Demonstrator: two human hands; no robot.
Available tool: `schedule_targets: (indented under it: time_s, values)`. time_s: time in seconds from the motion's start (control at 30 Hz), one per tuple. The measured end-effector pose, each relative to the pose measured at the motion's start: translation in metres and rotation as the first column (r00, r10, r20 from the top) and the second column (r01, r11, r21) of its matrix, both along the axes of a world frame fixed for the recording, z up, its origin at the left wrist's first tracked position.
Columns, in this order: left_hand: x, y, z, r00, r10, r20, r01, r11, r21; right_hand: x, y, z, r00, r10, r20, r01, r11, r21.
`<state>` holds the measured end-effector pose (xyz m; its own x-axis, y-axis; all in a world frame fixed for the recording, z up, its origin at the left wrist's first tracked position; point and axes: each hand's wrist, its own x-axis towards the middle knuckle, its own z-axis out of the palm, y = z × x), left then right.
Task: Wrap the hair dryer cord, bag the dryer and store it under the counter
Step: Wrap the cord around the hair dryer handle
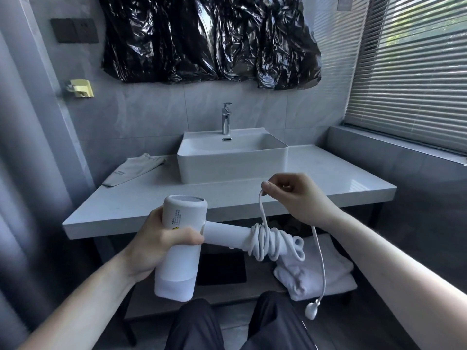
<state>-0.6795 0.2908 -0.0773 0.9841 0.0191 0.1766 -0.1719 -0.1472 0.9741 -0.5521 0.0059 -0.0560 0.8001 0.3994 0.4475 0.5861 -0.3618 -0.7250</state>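
Note:
My left hand (154,245) grips the barrel of the white hair dryer (180,251), held in front of the counter with its handle pointing right. Several turns of the white cord (271,242) are wound round the handle's end. My right hand (294,195) pinches the cord above the handle, lifting a loop. The rest of the cord hangs down behind my right wrist, and the plug (311,310) dangles near my right knee. A grey cloth bag (132,169) lies flat on the counter (328,188), left of the basin.
A white basin (232,157) with a chrome tap (226,118) stands on the counter. Under the counter a low shelf (326,295) holds folded white towels (313,272) and a black mat (222,270). Window blinds fill the right side. Black plastic covers the mirror.

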Motion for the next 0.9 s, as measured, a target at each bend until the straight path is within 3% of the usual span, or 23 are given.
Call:
schedule_targets:
  time_s: [0.13,0.27,0.43,0.67,0.9]
  values:
    - [-0.001,0.001,0.002,1.0,-0.008,-0.028,0.005,0.997,-0.079,0.003,0.006,-0.018,0.997,0.022,-0.08,-0.018,0.998,0.053]
    - [0.001,0.006,0.003,0.998,0.047,-0.042,-0.053,0.987,-0.153,-0.006,0.007,-0.044,0.972,0.159,-0.175,-0.131,0.978,0.163]
    - [0.005,0.005,0.0,0.992,0.111,-0.068,-0.124,0.961,-0.246,-0.024,0.019,-0.072,0.929,0.148,-0.338,-0.081,0.976,0.203]
    - [0.015,0.007,0.005,0.956,0.285,-0.073,-0.293,0.904,-0.311,-0.048,0.016,-0.083,0.943,0.105,-0.316,-0.127,0.991,-0.05]
    - [0.023,0.014,-0.003,0.897,0.443,-0.002,-0.431,0.871,-0.234,-0.073,0.011,-0.065,0.976,0.084,-0.2,-0.118,0.979,-0.166]
